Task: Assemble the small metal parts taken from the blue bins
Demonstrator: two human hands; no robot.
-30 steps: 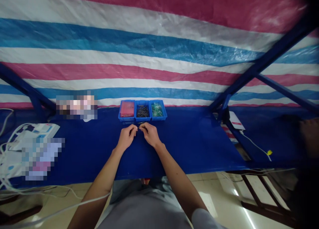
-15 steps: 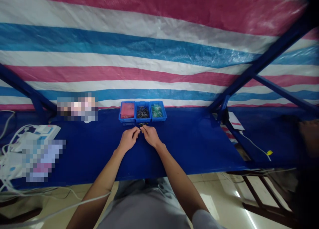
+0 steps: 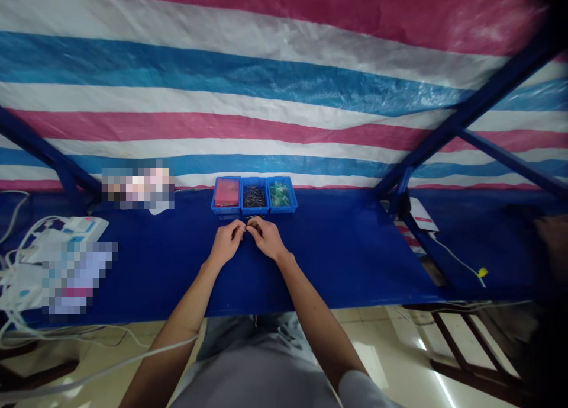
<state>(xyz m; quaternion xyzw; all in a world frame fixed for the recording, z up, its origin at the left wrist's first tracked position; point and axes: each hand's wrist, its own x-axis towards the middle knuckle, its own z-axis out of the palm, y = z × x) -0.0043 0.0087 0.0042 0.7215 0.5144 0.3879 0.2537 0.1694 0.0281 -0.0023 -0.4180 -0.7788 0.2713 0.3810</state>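
Note:
My left hand (image 3: 227, 241) is closed over the blue table, fingers curled and thumb tip pressed to them. Close beside it, my right hand (image 3: 267, 240) is closed too, its fingertips almost meeting the left ones. Whatever lies in either pinch is too small to make out. Just beyond my right fingers are a few thin dark screw-like pieces (image 3: 255, 217), partly covered by the hand. Behind them, three blue bins stand in a row: red flat pieces (image 3: 228, 193) in the left one, dark screw-like pieces (image 3: 254, 196) in the middle, green and clear packets (image 3: 280, 195) in the right.
White power strips and cables (image 3: 66, 236) crowd the left of the blue table (image 3: 346, 254). A white phone-like device (image 3: 422, 215) on a cable sits at the right, beyond a blue frame post. Striped sheeting (image 3: 284, 94) hangs behind. A dark, blurred figure is at the far right.
The fingertips have shifted slightly left and away from the table's front edge. My right fingers now cover more of the loose dark pieces. The view has tilted a little; the bins stay put.

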